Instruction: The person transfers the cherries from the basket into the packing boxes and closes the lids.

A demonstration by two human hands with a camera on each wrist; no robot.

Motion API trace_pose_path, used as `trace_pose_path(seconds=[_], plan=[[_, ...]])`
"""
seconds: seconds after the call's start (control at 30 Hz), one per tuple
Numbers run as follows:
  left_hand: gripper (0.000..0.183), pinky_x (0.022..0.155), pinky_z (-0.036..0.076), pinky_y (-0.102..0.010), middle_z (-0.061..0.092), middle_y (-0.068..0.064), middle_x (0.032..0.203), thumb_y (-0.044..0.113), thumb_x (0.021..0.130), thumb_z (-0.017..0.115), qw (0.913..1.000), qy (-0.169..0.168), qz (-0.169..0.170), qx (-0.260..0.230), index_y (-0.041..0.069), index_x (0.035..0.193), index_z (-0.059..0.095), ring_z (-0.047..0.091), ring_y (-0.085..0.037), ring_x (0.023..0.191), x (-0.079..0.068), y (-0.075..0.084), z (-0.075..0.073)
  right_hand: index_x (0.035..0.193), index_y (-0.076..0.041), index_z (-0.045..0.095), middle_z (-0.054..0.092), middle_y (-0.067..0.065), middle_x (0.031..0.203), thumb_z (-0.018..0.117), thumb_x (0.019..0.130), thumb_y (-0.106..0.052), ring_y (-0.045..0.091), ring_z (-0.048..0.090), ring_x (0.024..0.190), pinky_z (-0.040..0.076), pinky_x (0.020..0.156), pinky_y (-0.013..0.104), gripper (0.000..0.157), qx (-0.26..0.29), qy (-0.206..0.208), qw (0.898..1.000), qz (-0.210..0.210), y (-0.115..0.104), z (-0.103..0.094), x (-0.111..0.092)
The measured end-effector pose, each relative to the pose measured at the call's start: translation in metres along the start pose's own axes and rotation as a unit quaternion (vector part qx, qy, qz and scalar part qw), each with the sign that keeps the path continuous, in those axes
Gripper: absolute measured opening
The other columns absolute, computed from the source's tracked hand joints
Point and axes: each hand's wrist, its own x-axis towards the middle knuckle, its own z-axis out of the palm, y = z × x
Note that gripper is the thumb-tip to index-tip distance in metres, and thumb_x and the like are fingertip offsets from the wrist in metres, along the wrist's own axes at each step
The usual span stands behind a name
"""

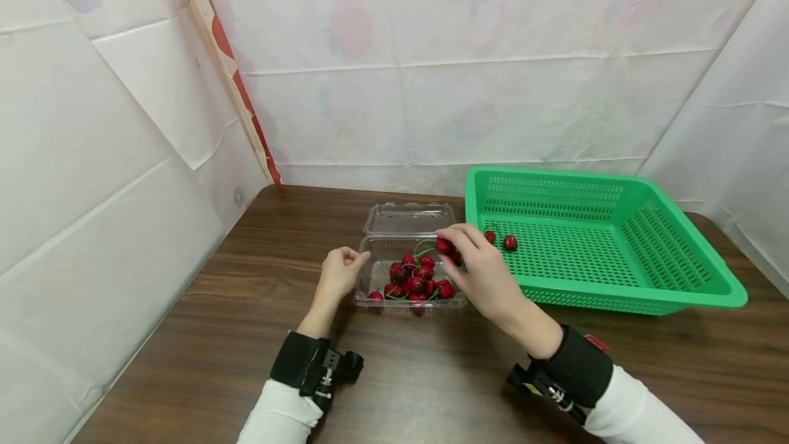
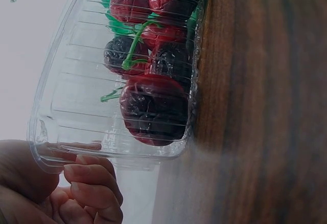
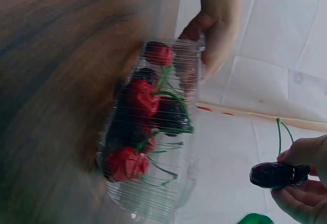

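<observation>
A clear plastic clamshell box (image 1: 383, 250) stands on the table with its lid (image 1: 409, 219) folded back. Inside lies a heap of dark red cherries (image 1: 416, 284), several with green stems. My left hand (image 1: 337, 274) grips the box's left rim, thumb at the edge and fingers curled below it in the left wrist view. Over the box's right side, my right hand (image 1: 487, 283) pinches dark cherries (image 3: 273, 175) between thumb and fingers; two green stems stick up from them in the right wrist view. The held fruit is above the rim.
A green plastic basket (image 1: 724, 286) stands right of the box, close to my right hand. Two cherries (image 1: 510, 242) lie at its left end. Brown wood table (image 1: 246, 348) runs in front, and white patterned sheets (image 1: 382, 122) hang behind and on both sides.
</observation>
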Motion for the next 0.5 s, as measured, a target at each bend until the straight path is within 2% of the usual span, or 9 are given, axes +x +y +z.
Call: trace_pose_path(seconds=[0.33,0.5], plan=[[0.023,0.040,0.026,-0.021,0.034,0.004,0.044,0.019,0.088,0.054,1.0000,-0.001,-0.002,-0.003,-0.002,0.079,0.055,0.030,-0.006,0.038,0.000,0.000,0.000,0.102,0.002,0.056,0.052,0.013,0.099,0.069,0.071,0.006,0.021,0.056,0.085,0.049,0.067,0.028,0.035,-0.024,-0.019,0.999,-0.026,0.006,0.021,-0.004],[0.023,0.040,0.027,-0.021,0.035,0.004,0.044,0.019,0.088,0.054,1.0000,0.000,0.002,-0.002,-0.002,0.079,0.054,0.031,-0.006,0.038,0.000,0.001,0.000,0.102,0.003,0.055,0.052,0.013,0.099,0.068,0.072,0.005,0.021,0.055,0.086,0.048,0.069,0.027,0.034,-0.059,-0.040,0.997,-0.029,0.008,0.029,-0.006]])
